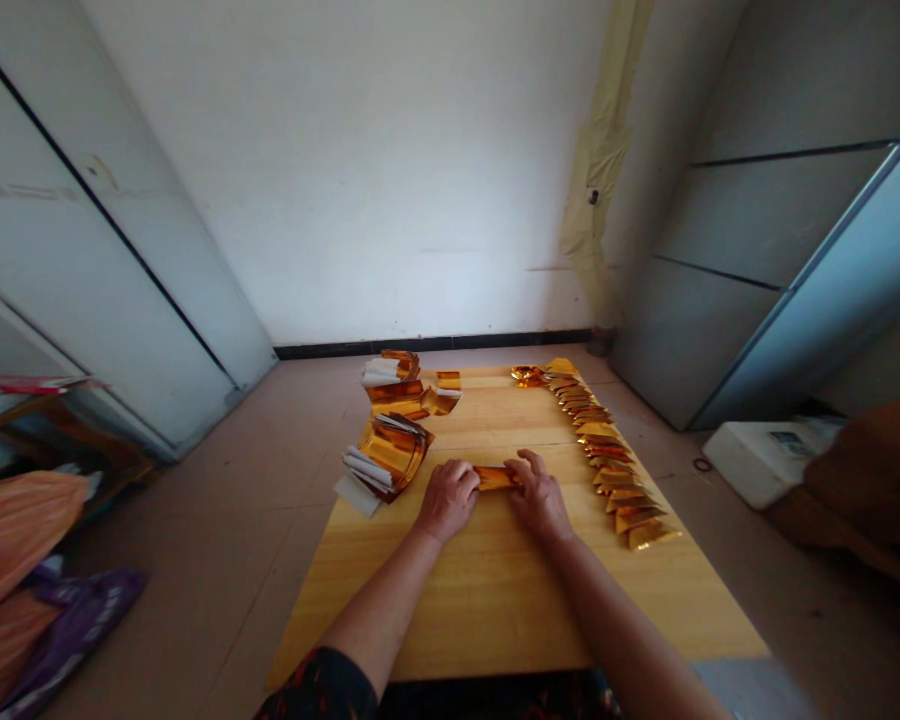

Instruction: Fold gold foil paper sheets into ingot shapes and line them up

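Observation:
A narrow folded strip of gold foil paper (495, 478) lies across the middle of the wooden table. My left hand (451, 497) is closed on its left end, fingers bent and pressed down. At the right end my right hand (540, 497) grips the paper between thumb and fingers, with the index finger arched up. Left of my hands rests a fanned stack of gold paper sheets (394, 450) with pale backs. To the right a long row of folded gold paper pieces (600, 455) runs along the table's edge.
More gold sheets (394, 398) and a small gold piece (448, 380) lie at the table's (450, 610) far left. Grey cabinets (750, 230) stand beyond on the right, near a white box (757, 460) on the floor. Orange and purple bags (82, 610) are at left.

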`<action>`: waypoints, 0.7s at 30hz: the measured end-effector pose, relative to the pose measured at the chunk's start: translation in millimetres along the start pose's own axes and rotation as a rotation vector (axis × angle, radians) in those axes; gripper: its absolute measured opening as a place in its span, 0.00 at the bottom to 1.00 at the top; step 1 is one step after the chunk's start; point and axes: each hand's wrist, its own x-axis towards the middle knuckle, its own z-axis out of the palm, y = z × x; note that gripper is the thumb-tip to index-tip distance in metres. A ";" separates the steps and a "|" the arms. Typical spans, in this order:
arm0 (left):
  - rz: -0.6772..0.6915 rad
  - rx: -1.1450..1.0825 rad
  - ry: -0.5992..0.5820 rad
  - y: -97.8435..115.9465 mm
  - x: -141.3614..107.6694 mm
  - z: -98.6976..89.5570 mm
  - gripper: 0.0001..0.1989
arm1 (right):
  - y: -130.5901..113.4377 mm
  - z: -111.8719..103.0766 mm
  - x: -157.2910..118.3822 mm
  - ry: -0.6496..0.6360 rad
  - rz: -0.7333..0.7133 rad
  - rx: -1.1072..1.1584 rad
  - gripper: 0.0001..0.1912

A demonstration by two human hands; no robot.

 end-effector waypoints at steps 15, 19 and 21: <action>0.024 -0.042 -0.044 2.8 -2.9 -3.8 0.03 | 1.1 -13.3 -8.5 -0.091 -0.133 -0.103 0.09; 0.013 -0.081 -0.017 0.0 -4.5 0.2 0.03 | 4.5 -17.9 -7.0 -0.154 -0.089 -0.064 0.08; 0.015 -0.097 -0.007 -1.3 -5.0 2.1 0.04 | 6.9 -19.0 -7.1 -0.160 -0.091 -0.043 0.08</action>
